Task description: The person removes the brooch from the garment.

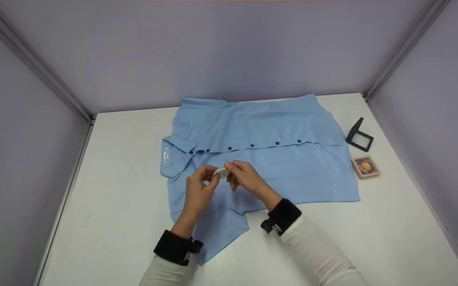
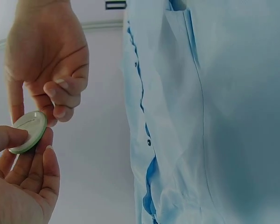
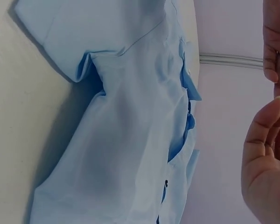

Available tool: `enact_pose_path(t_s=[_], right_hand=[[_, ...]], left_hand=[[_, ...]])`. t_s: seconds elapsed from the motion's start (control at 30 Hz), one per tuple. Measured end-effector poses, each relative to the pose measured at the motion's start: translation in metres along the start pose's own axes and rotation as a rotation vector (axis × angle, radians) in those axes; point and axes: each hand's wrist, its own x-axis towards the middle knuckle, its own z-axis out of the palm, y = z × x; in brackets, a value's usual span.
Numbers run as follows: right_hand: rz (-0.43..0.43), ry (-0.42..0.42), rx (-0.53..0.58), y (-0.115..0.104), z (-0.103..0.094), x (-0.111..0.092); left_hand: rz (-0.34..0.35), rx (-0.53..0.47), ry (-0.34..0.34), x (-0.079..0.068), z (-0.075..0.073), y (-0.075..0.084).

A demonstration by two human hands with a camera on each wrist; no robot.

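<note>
Both hands meet over a light blue short-sleeved shirt [image 1: 304,171] spread on the white table. My left hand [image 1: 199,192] pinches a round white pin badge [image 2: 33,129] with a green rim, its thumb on the pale face where a thin pin line runs. At the badge's far edge, my right hand [image 1: 249,178] pinches with thumb and forefinger, its other fingers curled loosely. Only a sliver of the badge shows in the right wrist view. The shirt's front has a row of dark buttons [image 1: 252,145], and its collar [image 1: 179,143] points left.
Right of the shirt, a black hinged frame [image 1: 367,148] stands open. Just in front of it is a small wooden box [image 1: 376,173] with a round yellow-and-purple picture inside. Grey walls [image 1: 229,51] enclose the white table [image 1: 121,178] at the back and sides.
</note>
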Motion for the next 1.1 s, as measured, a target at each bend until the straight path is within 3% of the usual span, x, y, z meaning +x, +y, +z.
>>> enact_pose_path(t_s=[0.2,0.33,0.53,0.83,1.1], right_hand=[[0.155,-0.073,0.072,-0.002,-0.005,-0.003],[0.173,-0.124,0.164,0.001,-0.006,-0.004],[0.166,-0.130,0.213,0.004,-0.008,-0.005],[0.163,-0.125,0.249,0.007,-0.011,-0.009],[0.185,-0.112,0.242,0.019,-0.020,-0.014]], left_hand=[[0.085,0.054,0.019,-0.001,0.000,0.000],[0.141,0.073,0.003,-0.001,0.000,-0.001],[0.189,0.069,-0.043,-0.002,0.001,-0.006],[0.169,0.066,-0.144,-0.003,0.002,-0.009],[0.111,0.134,-0.274,-0.006,0.006,-0.009]])
